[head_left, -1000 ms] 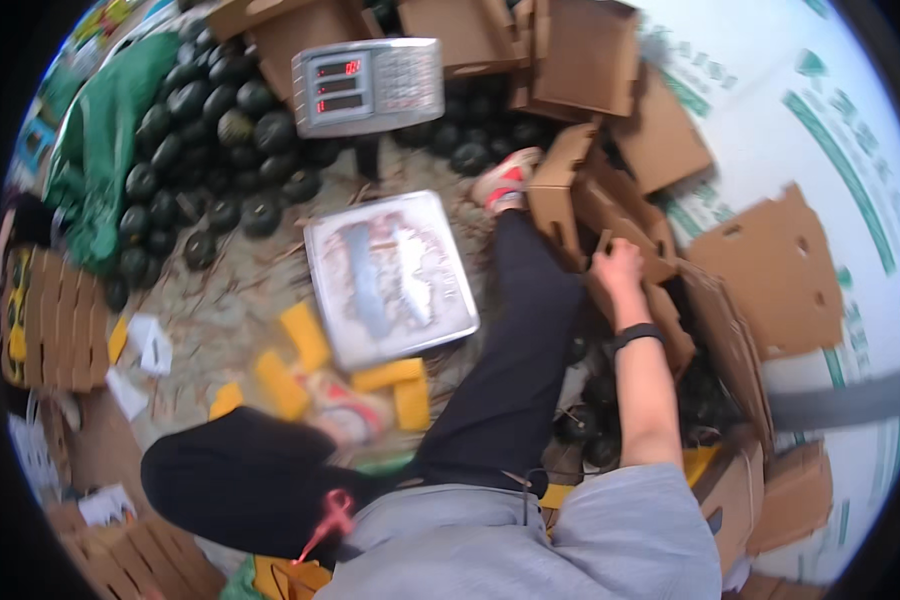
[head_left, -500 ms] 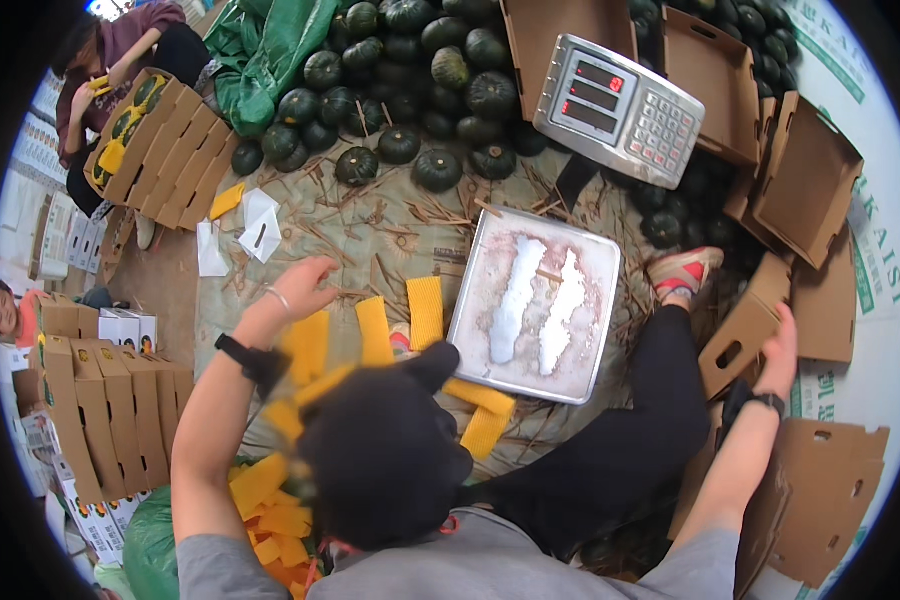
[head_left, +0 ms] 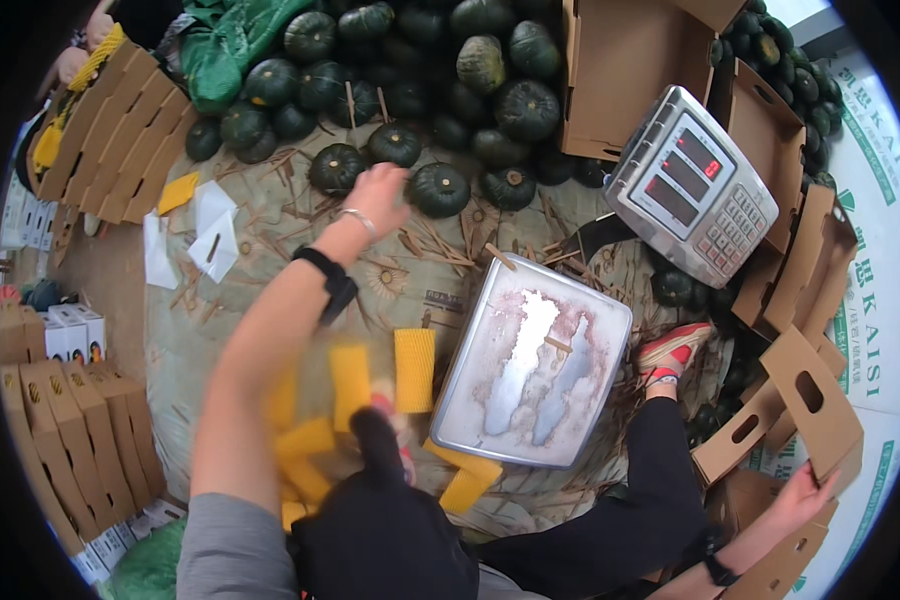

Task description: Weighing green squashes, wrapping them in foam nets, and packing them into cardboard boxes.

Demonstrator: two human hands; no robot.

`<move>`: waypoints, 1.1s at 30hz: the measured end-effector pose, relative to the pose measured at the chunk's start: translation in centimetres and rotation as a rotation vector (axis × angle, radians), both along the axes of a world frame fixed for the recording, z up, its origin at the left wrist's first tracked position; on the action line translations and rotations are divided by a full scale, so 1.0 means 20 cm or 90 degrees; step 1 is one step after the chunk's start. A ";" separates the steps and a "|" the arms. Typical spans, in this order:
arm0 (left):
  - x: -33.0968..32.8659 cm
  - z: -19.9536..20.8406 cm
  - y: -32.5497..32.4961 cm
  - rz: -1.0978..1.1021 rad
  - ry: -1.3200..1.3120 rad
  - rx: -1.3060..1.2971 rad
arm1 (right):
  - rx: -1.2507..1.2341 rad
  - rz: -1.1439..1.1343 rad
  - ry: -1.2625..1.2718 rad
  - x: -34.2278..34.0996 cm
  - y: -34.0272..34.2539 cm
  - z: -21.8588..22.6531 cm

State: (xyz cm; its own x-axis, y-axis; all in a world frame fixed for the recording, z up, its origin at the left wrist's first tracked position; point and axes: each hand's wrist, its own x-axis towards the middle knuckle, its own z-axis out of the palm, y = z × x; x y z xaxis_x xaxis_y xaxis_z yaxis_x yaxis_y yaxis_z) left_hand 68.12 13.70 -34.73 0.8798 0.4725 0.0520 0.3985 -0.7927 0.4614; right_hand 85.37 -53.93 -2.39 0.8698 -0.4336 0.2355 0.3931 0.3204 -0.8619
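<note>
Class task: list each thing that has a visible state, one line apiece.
Dark green squashes: mostly piled
Left hand: near squashes, contact unclear
Cardboard box: tilted
Right hand: gripping that box
Scale display: lit red
Weighing platform: stained
Yellow sleeves: loose, scattered
Green sheet: crumpled
Upper-left boxes: stacked

Dial centred on the weighing platform (head_left: 530, 360); a stick (head_left: 558, 345) lies on it. Scale display (head_left: 685, 175) between one and two. Heaped squashes (head_left: 527, 110) from ten to twelve, left hand (head_left: 380, 195) at their near edge. Stacked cartons (head_left: 120, 130) at ten, beyond paper slips (head_left: 215, 220). Netting sleeves (head_left: 413, 370) from seven to nine. Shoe (head_left: 675, 350) at three; beyond it, single carton (head_left: 828, 425), right hand (head_left: 800, 500) on its lower edge, at four
</note>
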 end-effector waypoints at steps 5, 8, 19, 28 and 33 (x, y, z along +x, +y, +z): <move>0.45 -0.16 -0.26 0.012 0.238 0.147 | -0.836 -0.038 0.094 -0.64 0.85 -0.53; 0.51 -0.05 -0.23 0.008 0.281 0.008 | -0.715 0.155 0.228 -0.98 0.86 -0.76; -0.51 0.23 -0.18 0.012 -0.516 -1.492 | -1.159 0.664 0.019 -1.06 0.73 -0.93; -0.46 0.74 -0.58 -0.342 -0.182 -0.948 | -0.292 0.701 0.513 -0.92 1.65 -0.72; -0.09 0.07 0.03 -0.116 -0.136 -0.048 | -0.217 0.556 0.557 -0.73 1.51 -1.13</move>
State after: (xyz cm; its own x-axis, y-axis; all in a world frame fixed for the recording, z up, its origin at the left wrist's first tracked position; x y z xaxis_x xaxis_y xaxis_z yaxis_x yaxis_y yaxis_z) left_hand 66.31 14.37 -33.24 0.9234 0.3178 0.2151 0.1409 -0.8021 0.5803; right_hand 70.76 -23.63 -24.98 0.7541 0.3262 -0.5701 -0.5713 -0.1024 -0.8143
